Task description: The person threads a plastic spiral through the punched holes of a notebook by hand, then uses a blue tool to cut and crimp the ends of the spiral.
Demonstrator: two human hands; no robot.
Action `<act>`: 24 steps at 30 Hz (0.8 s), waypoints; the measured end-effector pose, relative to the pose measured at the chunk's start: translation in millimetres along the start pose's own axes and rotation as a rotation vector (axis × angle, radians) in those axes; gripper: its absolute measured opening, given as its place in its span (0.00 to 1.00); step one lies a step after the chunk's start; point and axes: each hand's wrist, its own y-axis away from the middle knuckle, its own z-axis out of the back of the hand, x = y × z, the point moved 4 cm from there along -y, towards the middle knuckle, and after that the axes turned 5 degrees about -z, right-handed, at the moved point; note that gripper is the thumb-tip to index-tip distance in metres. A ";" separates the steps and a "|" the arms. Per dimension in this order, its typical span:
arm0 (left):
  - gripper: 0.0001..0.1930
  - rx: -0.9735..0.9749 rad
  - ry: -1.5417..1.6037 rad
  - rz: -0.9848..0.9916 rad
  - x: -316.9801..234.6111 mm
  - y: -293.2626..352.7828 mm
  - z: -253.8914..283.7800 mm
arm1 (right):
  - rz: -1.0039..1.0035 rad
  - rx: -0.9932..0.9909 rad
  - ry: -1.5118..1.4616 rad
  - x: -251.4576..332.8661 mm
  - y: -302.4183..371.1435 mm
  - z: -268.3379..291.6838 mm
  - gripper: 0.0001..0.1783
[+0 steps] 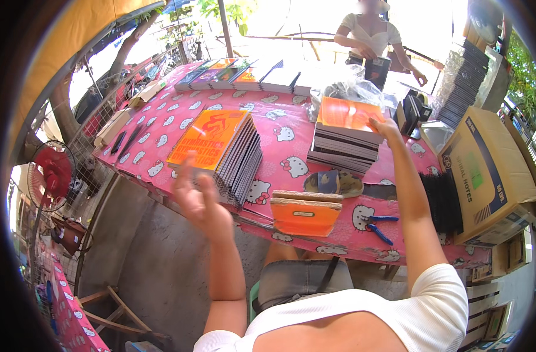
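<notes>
My left hand [200,202] hovers with its fingers spread at the near edge of a tall stack of spiral notebooks [212,138] with an orange printed cover on top; nothing is in it. Farther right, my right hand [386,130] pinches the right edge of an orange cover [347,112] on top of another stack [344,146], whose page edges show white and dark. In front of me, between my arms, an orange-faced block [306,216] stands at the table's near edge. Pliers with blue handles [378,227] lie to its right.
A pink cloth with cartoon cats covers the table [291,138]. Several notebook piles [238,76] line its far side. Black spiral coils [441,202] lie beside a cardboard box [485,176] at right. A person [373,35] stands across, and a red fan [48,173] is at left.
</notes>
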 end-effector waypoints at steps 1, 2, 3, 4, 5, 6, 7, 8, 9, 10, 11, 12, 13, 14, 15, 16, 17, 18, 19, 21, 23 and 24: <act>0.19 0.087 -0.012 0.025 4.0 14.2 -10.3 | -0.078 0.075 0.104 4.4 5.6 2.1 0.43; 0.20 0.175 -0.009 0.048 4.7 27.4 -24.5 | -0.158 0.138 0.207 8.2 13.8 10.2 0.43; 0.20 0.257 -0.030 0.060 4.3 36.4 -36.9 | -0.091 -0.029 0.337 14.3 19.2 19.5 0.38; 0.20 0.259 -0.030 0.054 3.4 43.9 -45.5 | -0.090 -0.031 0.331 13.9 27.4 23.8 0.38; 0.21 0.271 0.062 0.225 8.7 51.3 -55.0 | 0.139 -0.234 0.266 20.8 39.3 35.6 0.35; 0.22 0.280 0.147 0.397 14.2 57.9 -62.6 | 0.369 -0.432 0.195 28.9 58.1 43.6 0.32; 0.22 0.284 0.146 0.388 13.5 59.5 -70.5 | 0.498 -0.471 0.093 30.3 77.9 44.4 0.29; 0.20 0.257 0.064 0.407 14.4 59.9 -74.9 | 0.624 -0.504 -0.009 38.8 110.5 44.3 0.27; 0.19 0.227 -0.023 0.425 14.6 58.3 -75.2 | 0.615 -0.357 -0.262 47.6 142.9 42.2 0.25; 0.19 0.231 -0.024 0.429 14.6 58.0 -77.2 | 0.613 -0.189 -0.462 52.1 175.0 30.0 0.24; 0.17 0.402 -0.058 0.375 10.6 57.2 -82.6 | 0.586 -0.028 -0.664 57.7 207.7 17.9 0.23; 0.16 0.579 -0.084 0.331 6.1 59.6 -88.8 | 0.565 0.150 -0.815 55.6 230.0 6.0 0.23; 0.11 0.636 -0.182 0.260 -2.3 52.3 -86.5 | 0.531 0.147 -0.804 39.4 235.0 5.1 0.23; 0.11 0.654 -0.189 0.291 -3.5 50.4 -84.2 | 0.617 0.232 -0.733 25.7 243.2 -4.5 0.24; 0.11 0.670 -0.066 0.302 -4.7 50.3 -83.7 | 0.702 0.323 -0.663 18.3 255.8 -11.4 0.25; 0.11 0.680 0.056 0.314 -4.0 52.4 -81.6 | 0.665 0.339 -0.665 9.1 260.2 -14.8 0.25; 0.11 0.685 0.045 0.345 -0.6 56.1 -76.8 | 0.669 0.315 -0.527 11.9 263.7 -12.8 0.25; 0.11 0.705 0.038 0.357 3.0 56.8 -72.8 | 0.686 0.288 -0.395 18.0 268.6 -12.1 0.24; 0.11 0.725 0.032 0.370 4.9 59.9 -66.3 | 0.573 0.318 -0.212 20.6 277.9 -17.0 0.23; 0.15 0.736 0.044 0.429 17.1 72.6 -67.2 | 0.525 0.369 -0.413 -5.2 282.0 -47.2 0.28; 0.19 0.738 0.041 0.483 28.6 80.6 -61.5 | 0.475 0.444 -0.570 -20.4 292.6 -65.7 0.33; 0.23 0.687 -0.076 0.366 29.1 80.2 -56.1 | 0.461 0.457 -0.519 -22.7 299.2 -68.1 0.34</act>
